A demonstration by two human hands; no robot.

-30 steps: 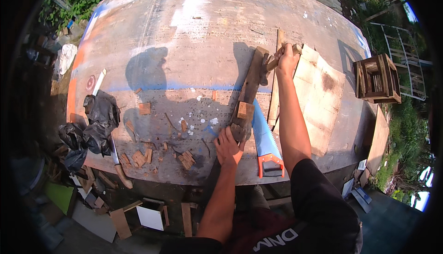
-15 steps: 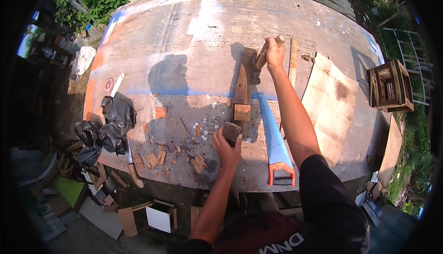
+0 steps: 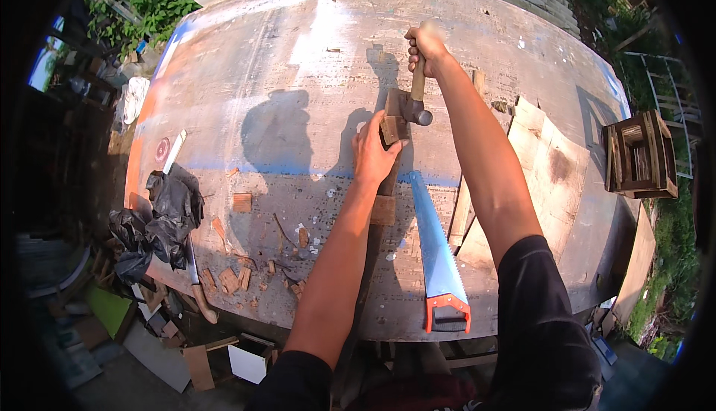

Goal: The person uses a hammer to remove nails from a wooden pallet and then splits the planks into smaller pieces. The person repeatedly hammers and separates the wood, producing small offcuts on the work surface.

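Observation:
My right hand (image 3: 427, 44) is closed round the wooden handle of a hammer (image 3: 418, 98). The hammer's metal head hangs beside the far part of a long wooden piece (image 3: 382, 209) lying lengthwise on the table. My left hand (image 3: 371, 154) grips a small wooden block (image 3: 390, 130) against the upper part of that piece. Whether the block rests on it or stands beside it, I cannot tell, as my fingers cover part of it. A handsaw (image 3: 435, 239) with a blue blade and an orange-and-black handle lies to the right.
The worn table (image 3: 298, 142) holds a cardboard sheet (image 3: 548, 172) and a wooden strip (image 3: 461, 213) at right, and a crate-like wooden frame (image 3: 640, 154) at its right edge. Wood scraps (image 3: 237, 280), a black plastic bag (image 3: 170, 217) and a long knife (image 3: 198, 284) lie at left.
My left hand has carried the block from the near end of the long piece to its far part. My right hand has moved farther away, and the hammer now hangs more upright.

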